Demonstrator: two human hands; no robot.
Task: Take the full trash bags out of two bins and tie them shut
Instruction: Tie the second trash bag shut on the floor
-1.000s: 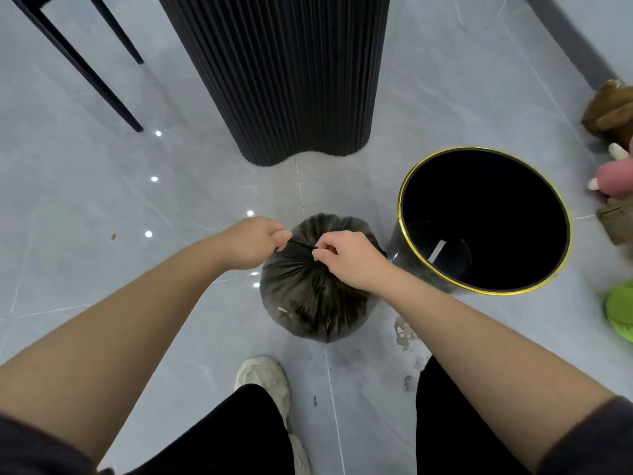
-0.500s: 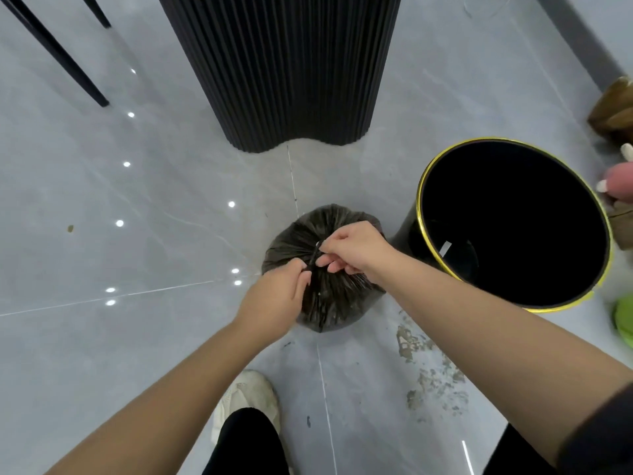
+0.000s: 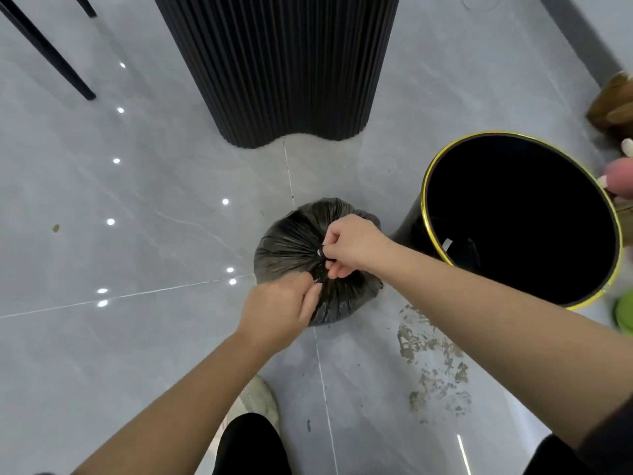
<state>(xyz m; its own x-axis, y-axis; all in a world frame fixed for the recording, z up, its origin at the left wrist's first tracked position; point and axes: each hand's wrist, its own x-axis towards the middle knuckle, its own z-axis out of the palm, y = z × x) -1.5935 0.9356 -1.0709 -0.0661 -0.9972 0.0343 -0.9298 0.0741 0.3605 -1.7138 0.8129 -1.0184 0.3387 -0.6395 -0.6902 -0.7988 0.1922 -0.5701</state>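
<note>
Right, tying step: left hand (image 3: 277, 310) and right hand (image 3: 356, 248) fingers pinch the trash bag (image 3: 291, 241) neck; next, probably pull ends apart to cinch.

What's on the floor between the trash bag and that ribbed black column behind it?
Nothing. In the head view, only bare grey floor, crossed by a thin tile joint, separates the bag from the column.
</note>
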